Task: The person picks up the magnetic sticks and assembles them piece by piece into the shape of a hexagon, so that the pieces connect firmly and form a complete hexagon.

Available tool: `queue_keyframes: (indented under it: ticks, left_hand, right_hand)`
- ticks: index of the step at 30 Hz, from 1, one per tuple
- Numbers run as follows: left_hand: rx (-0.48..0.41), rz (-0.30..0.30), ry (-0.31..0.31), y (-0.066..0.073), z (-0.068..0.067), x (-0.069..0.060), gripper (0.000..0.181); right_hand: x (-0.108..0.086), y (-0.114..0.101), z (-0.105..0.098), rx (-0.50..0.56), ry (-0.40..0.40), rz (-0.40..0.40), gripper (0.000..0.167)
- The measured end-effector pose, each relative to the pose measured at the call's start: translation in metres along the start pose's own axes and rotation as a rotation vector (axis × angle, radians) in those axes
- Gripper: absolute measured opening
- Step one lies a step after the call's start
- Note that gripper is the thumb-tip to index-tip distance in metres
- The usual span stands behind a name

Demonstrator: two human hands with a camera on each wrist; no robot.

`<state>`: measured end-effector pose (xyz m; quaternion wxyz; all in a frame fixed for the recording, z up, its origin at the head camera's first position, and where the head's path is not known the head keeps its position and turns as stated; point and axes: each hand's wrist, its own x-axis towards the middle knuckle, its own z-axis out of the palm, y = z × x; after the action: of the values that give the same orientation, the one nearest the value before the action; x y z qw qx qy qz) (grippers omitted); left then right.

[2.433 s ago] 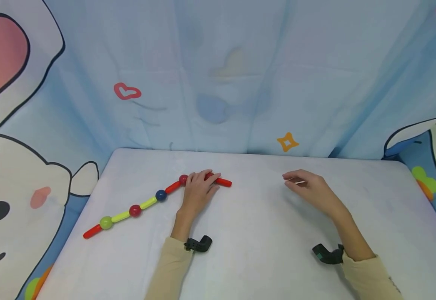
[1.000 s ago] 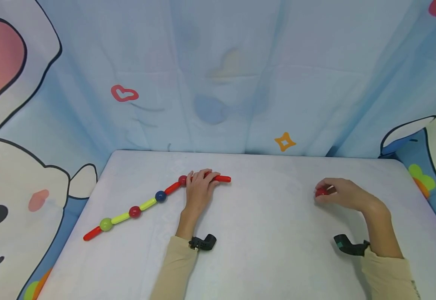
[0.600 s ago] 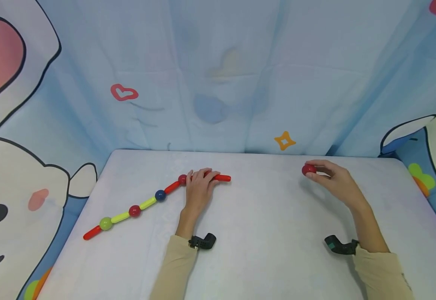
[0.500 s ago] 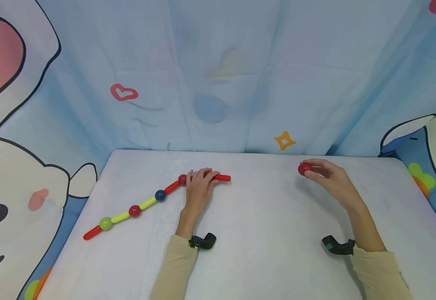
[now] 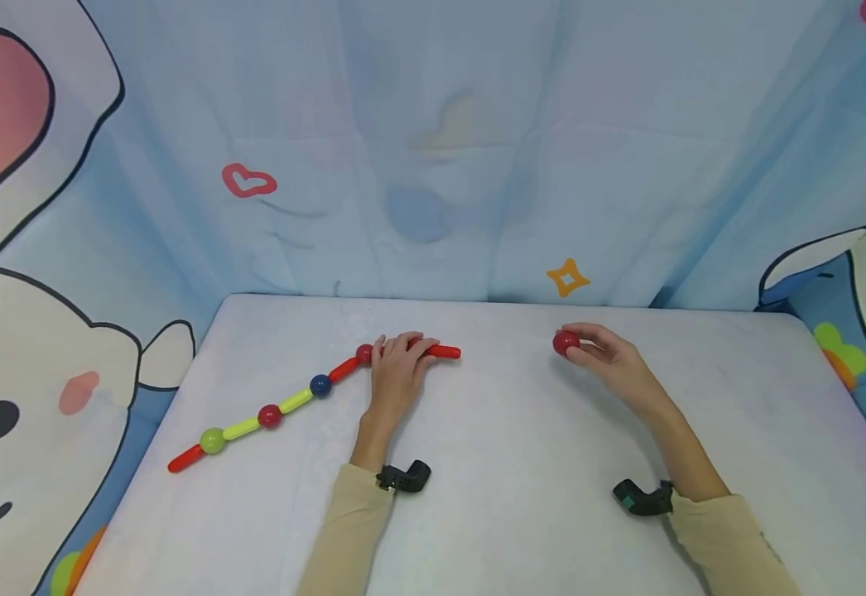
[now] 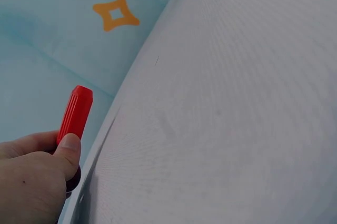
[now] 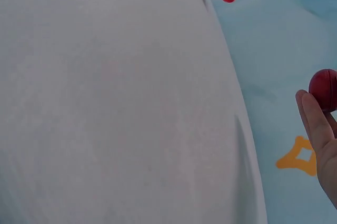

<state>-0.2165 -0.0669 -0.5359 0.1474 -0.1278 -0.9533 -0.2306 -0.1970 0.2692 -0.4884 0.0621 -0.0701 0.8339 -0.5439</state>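
Observation:
A chain of red and yellow-green rods joined by coloured balls lies slanting across the left half of the table; its blue ball (image 5: 320,386) and green ball (image 5: 213,440) show in the head view. My left hand (image 5: 394,377) is over the chain's right end, covering part of it. Thumb and fingers pinch the red rod (image 6: 77,111) there, beside a dark ball largely hidden behind the thumb. Off to the right, my right hand (image 5: 615,364) holds a loose red ball (image 5: 565,343) at its fingertips, above the table and apart from the chain's red end rod.
The white-covered table (image 5: 507,488) backs onto a pale blue curtain (image 5: 478,165) printed with cartoon figures. Each wrist wears a black camera mount, such as the left one (image 5: 405,478).
My right hand, bare earlier, has taken a red ball from the table's right side, lifted it and brought it leftward. My left hand has stayed on the chain, which lies as before.

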Motion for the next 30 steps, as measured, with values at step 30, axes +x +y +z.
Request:
queue_keyframes:
  ticks: [30]
  left_hand:
    - [-0.003, -0.014, 0.011, 0.002, -0.001, 0.002, 0.030]
  right_hand:
    - [0.047, -0.039, 0.096, -0.077, -0.144, -0.036, 0.046]
